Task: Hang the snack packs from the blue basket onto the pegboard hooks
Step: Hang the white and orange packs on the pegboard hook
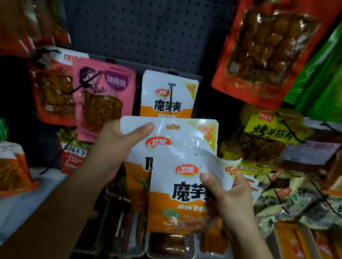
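Note:
My left hand [112, 144] grips a white-and-orange snack pack [178, 130] by its top left corner, thumb on the front. My right hand [228, 195] holds a second identical pack [181, 196] in front of it, with the top right corner folded over. A third pack of the same kind [167, 96] hangs on a black hook [171, 91] just above, at the lower edge of the grey pegboard [144, 19]. The hang hole of the left-hand pack sits just below that hanging pack. The blue basket is not in view.
Pink [102, 100] and red packs [51, 88] hang to the left, a yellow pack [270, 128] and a large red pack [267, 46] to the right. White trays [169, 255] of snacks line the shelf below my hands. Bare black hooks [289, 130] stick out at right.

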